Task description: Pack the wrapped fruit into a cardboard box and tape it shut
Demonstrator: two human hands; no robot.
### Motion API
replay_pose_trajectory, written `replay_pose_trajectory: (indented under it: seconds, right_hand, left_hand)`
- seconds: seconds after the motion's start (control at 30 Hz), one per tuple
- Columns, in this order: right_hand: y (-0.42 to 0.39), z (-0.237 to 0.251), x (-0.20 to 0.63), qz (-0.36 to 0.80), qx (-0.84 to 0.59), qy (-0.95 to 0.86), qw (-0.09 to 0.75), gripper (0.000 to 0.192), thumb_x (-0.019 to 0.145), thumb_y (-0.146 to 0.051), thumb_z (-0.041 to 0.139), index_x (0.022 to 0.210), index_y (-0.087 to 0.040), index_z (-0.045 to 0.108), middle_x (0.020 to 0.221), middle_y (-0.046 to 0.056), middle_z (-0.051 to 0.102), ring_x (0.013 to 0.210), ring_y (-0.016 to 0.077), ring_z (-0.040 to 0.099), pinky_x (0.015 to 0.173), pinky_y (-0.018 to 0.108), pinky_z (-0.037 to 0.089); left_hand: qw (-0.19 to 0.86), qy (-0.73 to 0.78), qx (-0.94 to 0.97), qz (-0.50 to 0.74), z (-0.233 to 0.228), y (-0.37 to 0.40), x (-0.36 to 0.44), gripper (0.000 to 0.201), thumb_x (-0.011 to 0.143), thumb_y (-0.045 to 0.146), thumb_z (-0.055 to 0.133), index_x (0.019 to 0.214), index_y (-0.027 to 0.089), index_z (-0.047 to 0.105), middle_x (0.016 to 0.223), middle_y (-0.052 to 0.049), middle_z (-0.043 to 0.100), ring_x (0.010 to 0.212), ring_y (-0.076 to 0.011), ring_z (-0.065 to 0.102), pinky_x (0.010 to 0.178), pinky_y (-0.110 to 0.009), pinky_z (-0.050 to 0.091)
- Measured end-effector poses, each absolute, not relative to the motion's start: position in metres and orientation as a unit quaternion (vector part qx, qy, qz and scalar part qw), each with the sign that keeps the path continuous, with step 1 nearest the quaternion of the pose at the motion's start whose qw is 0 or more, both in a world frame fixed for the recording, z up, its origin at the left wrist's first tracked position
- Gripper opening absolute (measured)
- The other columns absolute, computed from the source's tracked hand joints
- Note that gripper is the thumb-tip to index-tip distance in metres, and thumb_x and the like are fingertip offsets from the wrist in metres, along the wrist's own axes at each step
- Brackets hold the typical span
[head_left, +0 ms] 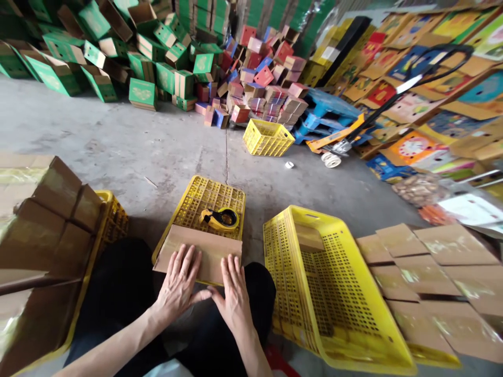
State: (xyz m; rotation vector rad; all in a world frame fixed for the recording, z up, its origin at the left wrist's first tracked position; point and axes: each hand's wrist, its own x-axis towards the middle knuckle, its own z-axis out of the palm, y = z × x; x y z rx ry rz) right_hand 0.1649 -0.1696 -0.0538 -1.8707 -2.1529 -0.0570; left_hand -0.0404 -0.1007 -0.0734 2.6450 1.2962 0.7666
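Note:
A flat brown cardboard box (pixel 208 246) lies across the near end of an upturned yellow plastic crate (pixel 188 201), between my knees. My left hand (pixel 181 283) rests on the box's left half, fingers stretched out on the cardboard. On its right end lies my right hand (pixel 234 293), also with fingers extended. The two thumbs nearly meet at the near edge. Just beyond the box, a yellow and black tape dispenser (pixel 220 219) sits on the crate's perforated surface.
To my right stands a yellow crate (pixel 338 230) with one carton (pixel 308 237) inside. Taped cartons (pixel 416 259) are stacked beyond it, and more cartons (pixel 58 225) fill a crate at my left. Farther off are another yellow crate (pixel 268 137), a pallet jack (pixel 353 133) and heaped green boxes (pixel 142 93).

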Motion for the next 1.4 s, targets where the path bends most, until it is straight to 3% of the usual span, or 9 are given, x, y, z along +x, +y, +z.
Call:
replay_pose_trajectory:
  seconds: [0.13, 0.3, 0.57, 0.77, 0.93, 1.1, 1.4]
  right_hand:
    - [-0.161, -0.056, 0.149, -0.020, -0.638, -0.757, 0.138, 0.091, 0.102, -0.032, 0.058, 0.171, -0.012, 0.002, 0.171, 0.019, 0.031, 0.158, 0.0367, 0.031, 0.123, 0.060, 0.039]
    - [-0.155, -0.065, 0.149, -0.027, -0.637, -0.752, 0.168, 0.087, 0.097, -0.012, 0.045, 0.171, -0.016, 0.002, 0.172, 0.015, 0.030, 0.157, 0.0340, 0.035, 0.123, 0.058, 0.040]
    - [-0.146, -0.072, 0.153, -0.063, -0.621, -0.761, 0.176, 0.075, 0.107, -0.038, 0.042, 0.171, -0.018, 0.008, 0.172, 0.016, 0.031, 0.153, 0.0379, 0.040, 0.118, 0.058, 0.041]
    - [-0.143, -0.069, 0.154, -0.067, -0.616, -0.762, 0.189, 0.076, 0.108, -0.052, 0.045, 0.171, -0.020, 0.016, 0.168, 0.018, 0.039, 0.151, 0.0375, 0.043, 0.115, 0.056, 0.045]
    - [-0.146, -0.066, 0.156, -0.048, -0.617, -0.758, 0.207, 0.069, 0.109, -0.049, 0.046, 0.169, -0.022, 0.025, 0.167, 0.016, 0.041, 0.152, 0.0365, 0.043, 0.116, 0.055, 0.046]
    - [-0.149, -0.059, 0.152, -0.019, -0.594, -0.775, 0.216, 0.067, 0.108, -0.045, 0.052, 0.167, -0.022, 0.031, 0.160, 0.013, 0.052, 0.150, 0.0373, 0.046, 0.118, 0.060, 0.045]
    - [-0.119, -0.055, 0.102, 0.020, -0.546, -0.791, 0.277, 0.065, 0.105, -0.026, 0.055, 0.165, -0.017, 0.034, 0.157, 0.013, 0.055, 0.148, 0.0312, 0.050, 0.117, 0.051, 0.052]
  left_hand:
    - [0.073, 0.396, 0.884, 0.237, -0.070, -0.096, -0.037, 0.090, 0.099, 0.076, 0.038, 0.162, 0.011, 0.039, 0.149, -0.024, 0.058, 0.142, -0.0422, 0.048, 0.124, -0.061, 0.027]
    - [0.093, 0.371, 0.887, 0.259, -0.068, -0.099, -0.017, 0.088, 0.100, 0.077, 0.029, 0.157, 0.012, 0.048, 0.145, -0.022, 0.060, 0.138, -0.0388, 0.050, 0.120, -0.054, 0.035]
    - [0.126, 0.351, 0.900, 0.226, -0.064, -0.085, -0.033, 0.085, 0.099, 0.079, 0.033, 0.161, 0.023, 0.045, 0.156, -0.012, 0.056, 0.141, -0.0300, 0.053, 0.119, -0.044, 0.040]
    - [0.087, 0.407, 0.885, 0.211, -0.059, -0.075, -0.075, 0.074, 0.100, 0.074, 0.042, 0.157, 0.027, 0.052, 0.160, -0.014, 0.051, 0.141, -0.0329, 0.053, 0.113, -0.047, 0.047]
    - [0.071, 0.444, 0.866, 0.219, -0.061, -0.068, -0.110, 0.068, 0.105, 0.065, 0.045, 0.159, 0.024, 0.048, 0.157, -0.013, 0.054, 0.141, -0.0315, 0.053, 0.119, -0.047, 0.043]
    - [0.085, 0.462, 0.848, 0.245, -0.070, -0.071, -0.107, 0.071, 0.105, 0.062, 0.048, 0.159, 0.017, 0.046, 0.155, -0.016, 0.056, 0.143, -0.0326, 0.050, 0.118, -0.046, 0.045]
    - [0.131, 0.444, 0.839, 0.285, -0.087, -0.069, -0.104, 0.072, 0.103, 0.062, 0.052, 0.159, 0.017, 0.045, 0.151, -0.016, 0.056, 0.141, -0.0340, 0.048, 0.119, -0.048, 0.044]
